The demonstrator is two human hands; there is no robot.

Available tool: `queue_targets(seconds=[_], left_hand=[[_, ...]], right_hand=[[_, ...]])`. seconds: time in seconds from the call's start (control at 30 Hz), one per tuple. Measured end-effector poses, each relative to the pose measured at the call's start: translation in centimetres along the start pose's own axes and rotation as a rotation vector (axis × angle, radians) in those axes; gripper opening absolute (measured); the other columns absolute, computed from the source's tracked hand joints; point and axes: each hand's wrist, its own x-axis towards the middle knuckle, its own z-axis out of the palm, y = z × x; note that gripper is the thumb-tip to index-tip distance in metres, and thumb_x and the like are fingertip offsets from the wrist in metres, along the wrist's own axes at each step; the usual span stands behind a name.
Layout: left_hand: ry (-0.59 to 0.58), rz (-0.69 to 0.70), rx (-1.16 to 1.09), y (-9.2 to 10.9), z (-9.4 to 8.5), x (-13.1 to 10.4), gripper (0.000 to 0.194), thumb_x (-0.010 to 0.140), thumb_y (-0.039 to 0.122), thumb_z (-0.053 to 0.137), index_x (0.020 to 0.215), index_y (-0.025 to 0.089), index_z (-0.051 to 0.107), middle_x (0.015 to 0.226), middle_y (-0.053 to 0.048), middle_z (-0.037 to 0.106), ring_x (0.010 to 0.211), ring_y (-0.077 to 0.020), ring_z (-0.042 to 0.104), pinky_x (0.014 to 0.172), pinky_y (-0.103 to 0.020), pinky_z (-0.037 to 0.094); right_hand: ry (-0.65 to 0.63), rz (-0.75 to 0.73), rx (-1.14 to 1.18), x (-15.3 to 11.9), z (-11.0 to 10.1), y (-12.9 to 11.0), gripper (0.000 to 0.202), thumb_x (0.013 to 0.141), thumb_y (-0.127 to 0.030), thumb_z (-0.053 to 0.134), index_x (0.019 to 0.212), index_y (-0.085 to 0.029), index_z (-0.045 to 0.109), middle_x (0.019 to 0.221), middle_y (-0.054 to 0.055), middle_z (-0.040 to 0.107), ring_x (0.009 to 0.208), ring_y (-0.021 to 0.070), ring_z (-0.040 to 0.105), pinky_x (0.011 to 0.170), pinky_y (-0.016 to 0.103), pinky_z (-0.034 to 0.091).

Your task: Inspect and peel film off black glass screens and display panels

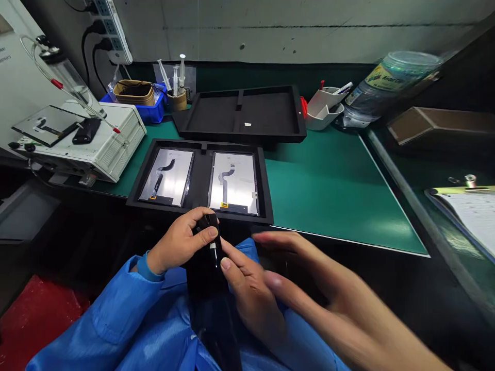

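Two hands [183,242] [251,296] hold black piece [209,301] | near tray edge [247,218] | co-worker's hand [342,293] (close)

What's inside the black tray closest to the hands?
Two silvery panels, each with a ribbon cable on top, lie side by side in the tray. Whatever is underneath them is covered, so I can't tell.

One head-worn camera looks forward and down, close above the left hand [180,242], facing the wall [270,44].

My left hand [181,241] and right hand [255,296] grip a glossy black piece [209,293]. Ahead of them, a black tray [199,178] holds two silvery panels [178,178]. Another person's hand [320,283] is just beside my right.
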Motion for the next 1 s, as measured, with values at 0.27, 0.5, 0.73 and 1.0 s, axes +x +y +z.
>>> queue_targets(seconds=[0.27, 0.5, 0.73, 1.0], left_hand=[[-0.022, 0.0, -0.093, -0.8, -0.7, 0.2, 0.049, 0.083, 0.064, 0.066, 0.097, 0.017, 0.057, 0.086, -0.001, 0.055, 0.077, -0.0145, 0.053, 0.07, -0.026, 0.044], [-0.011, -0.019, -0.097, -1.2, -0.9, 0.3, 0.048, 0.083, 0.061, 0.066, 0.097, 0.017, 0.057, 0.091, -0.002, 0.059, 0.084, -0.017, 0.056, 0.075, -0.028, 0.045], [0.062, 0.039, 0.051, -1.0, -0.5, 0.3, 0.033, 0.088, 0.044, 0.063, 0.106, 0.017, 0.063, 0.101, -0.006, 0.067, 0.096, -0.0218, 0.062, 0.087, -0.034, 0.049], [0.233, 0.058, 0.551, 0.7, 1.2, -0.8, 0.026, 0.094, 0.036, 0.059, 0.113, 0.02, 0.065, 0.109, -0.008, 0.07, 0.106, -0.0293, 0.063, 0.098, -0.048, 0.045]], right_hand=[[-0.136, 0.001, -0.382, 2.7, 1.2, -1.8, 0.015, 0.087, -0.032, 0.054, 0.095, -0.024, 0.063, 0.095, 0.005, 0.073, 0.083, 0.0218, 0.067, 0.073, 0.035, 0.052], [-0.043, 0.096, -0.615, 3.4, 2.9, -1.9, 0.013, 0.079, -0.035, 0.051, 0.086, -0.026, 0.058, 0.082, 0.002, 0.069, 0.07, 0.0212, 0.062, 0.064, 0.034, 0.042], [-0.038, 0.116, -0.676, 4.1, 2.8, -1.7, 0.011, 0.081, -0.035, 0.052, 0.085, -0.026, 0.056, 0.078, 0.0, 0.07, 0.067, 0.0197, 0.063, 0.062, 0.033, 0.04], [-0.084, 0.013, -0.608, 4.6, 1.6, -1.0, 0.012, 0.085, -0.033, 0.051, 0.084, -0.023, 0.057, 0.069, -0.001, 0.063, 0.06, 0.0158, 0.055, 0.056, 0.028, 0.041]])
